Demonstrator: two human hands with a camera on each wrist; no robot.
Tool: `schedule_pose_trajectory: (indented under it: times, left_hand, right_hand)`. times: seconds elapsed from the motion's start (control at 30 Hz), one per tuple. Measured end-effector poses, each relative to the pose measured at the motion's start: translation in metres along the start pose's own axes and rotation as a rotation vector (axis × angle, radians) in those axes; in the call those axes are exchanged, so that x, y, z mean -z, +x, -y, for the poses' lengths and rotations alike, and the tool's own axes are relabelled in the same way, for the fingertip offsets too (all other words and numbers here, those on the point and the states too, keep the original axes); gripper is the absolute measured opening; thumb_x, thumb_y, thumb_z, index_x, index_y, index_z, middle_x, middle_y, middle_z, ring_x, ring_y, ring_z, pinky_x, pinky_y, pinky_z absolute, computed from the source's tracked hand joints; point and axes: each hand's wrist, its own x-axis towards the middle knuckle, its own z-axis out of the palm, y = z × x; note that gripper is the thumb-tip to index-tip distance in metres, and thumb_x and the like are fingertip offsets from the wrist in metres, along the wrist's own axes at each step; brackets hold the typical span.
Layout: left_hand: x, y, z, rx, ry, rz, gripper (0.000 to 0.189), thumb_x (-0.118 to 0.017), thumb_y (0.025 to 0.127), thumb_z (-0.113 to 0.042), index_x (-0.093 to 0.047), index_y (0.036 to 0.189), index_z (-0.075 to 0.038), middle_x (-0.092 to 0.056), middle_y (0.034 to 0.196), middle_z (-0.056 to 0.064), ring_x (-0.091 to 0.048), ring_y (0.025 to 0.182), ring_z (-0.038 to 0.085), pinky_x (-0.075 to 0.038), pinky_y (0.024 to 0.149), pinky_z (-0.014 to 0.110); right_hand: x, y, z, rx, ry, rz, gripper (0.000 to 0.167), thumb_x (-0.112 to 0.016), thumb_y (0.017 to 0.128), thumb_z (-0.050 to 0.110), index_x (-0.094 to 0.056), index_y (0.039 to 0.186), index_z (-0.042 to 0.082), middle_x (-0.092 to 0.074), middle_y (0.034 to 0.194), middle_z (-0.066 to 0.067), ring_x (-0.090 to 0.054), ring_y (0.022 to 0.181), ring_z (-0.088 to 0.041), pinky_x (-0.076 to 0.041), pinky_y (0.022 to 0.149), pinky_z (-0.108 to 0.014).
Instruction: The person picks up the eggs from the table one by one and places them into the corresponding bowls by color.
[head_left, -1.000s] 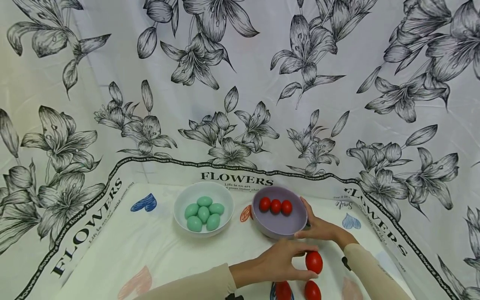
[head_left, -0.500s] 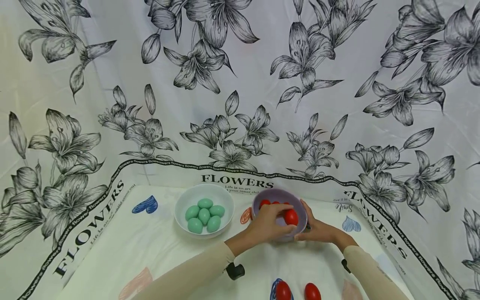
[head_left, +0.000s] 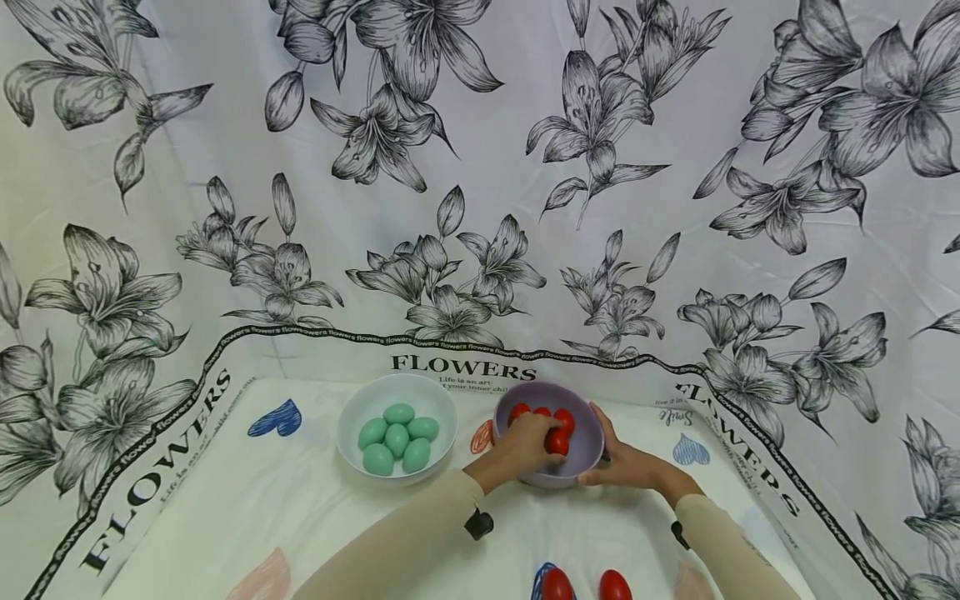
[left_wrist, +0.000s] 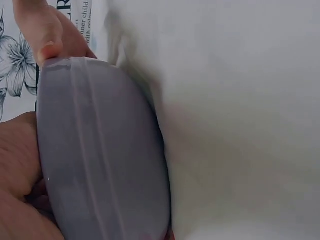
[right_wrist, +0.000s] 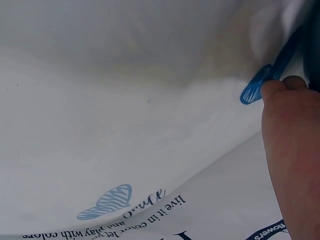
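Note:
In the head view my left hand (head_left: 523,443) reaches over the near left side of a purple bowl (head_left: 588,446), its thumb and fingers around a red egg (head_left: 557,442) low inside. More red eggs (head_left: 564,421) lie along the bowl's far side, partly covered by the fingers. My right hand (head_left: 632,465) holds the bowl at its right side, fingers along the rim and thumb toward the front. The left wrist view shows the bowl's outer wall (left_wrist: 110,150) close up, with the egg hidden. In the right wrist view the right hand (right_wrist: 295,145) shows at the right edge.
Left of the purple bowl stands a white bowl (head_left: 352,457) with several green eggs (head_left: 397,440). Two red eggs, a left one (head_left: 557,585) and a right one (head_left: 615,586), lie at the table's near edge. A flower-printed cloth (head_left: 480,125) hangs behind.
My left hand has carried a red egg from near the table's front up and left into the purple bowl, where it now sits lower. The right hand stays on the bowl.

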Motion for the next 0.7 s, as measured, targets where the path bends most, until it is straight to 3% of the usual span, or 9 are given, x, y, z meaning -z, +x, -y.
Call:
schedule_pose_trajectory:
  times: [0.2, 0.47, 0.7]
  left_hand:
    - [-0.001, 0.005, 0.0, 0.006, 0.068, 0.08, 0.052, -0.093, 0.084, -0.029, -0.075, 0.129, -0.01, -0.076, 0.116, 0.0, -0.069, 0.105, 0.013, -0.057, 0.091, 0.026]
    - [-0.009, 0.011, -0.003, 0.021, 0.095, 0.136, 0.036, -0.094, 0.083, -0.022, -0.078, 0.113, -0.013, -0.073, 0.092, -0.007, -0.064, 0.079, 0.005, -0.055, 0.075, 0.02]
    - [-0.011, 0.013, -0.007, 0.038, 0.151, 0.173, 0.037, -0.094, 0.084, -0.024, -0.076, 0.114, -0.014, -0.071, 0.092, -0.007, -0.063, 0.078, 0.006, -0.056, 0.075, 0.021]
  right_hand:
    - [0.0, 0.005, 0.003, 0.019, -0.011, -0.002, 0.136, -0.086, 0.09, 0.034, 0.028, 0.164, 0.028, 0.008, 0.175, -0.019, -0.016, 0.158, -0.048, -0.026, 0.121, -0.069]
    - [-0.002, 0.004, 0.002, 0.007, 0.001, -0.001, 0.137, -0.087, 0.089, 0.034, 0.027, 0.165, 0.023, 0.007, 0.176, -0.018, -0.016, 0.158, -0.047, -0.026, 0.121, -0.069]
    - [-0.003, 0.003, -0.001, -0.003, 0.018, 0.0, 0.136, -0.086, 0.09, 0.034, 0.027, 0.165, 0.025, 0.009, 0.176, -0.016, -0.012, 0.159, -0.046, -0.023, 0.122, -0.069]
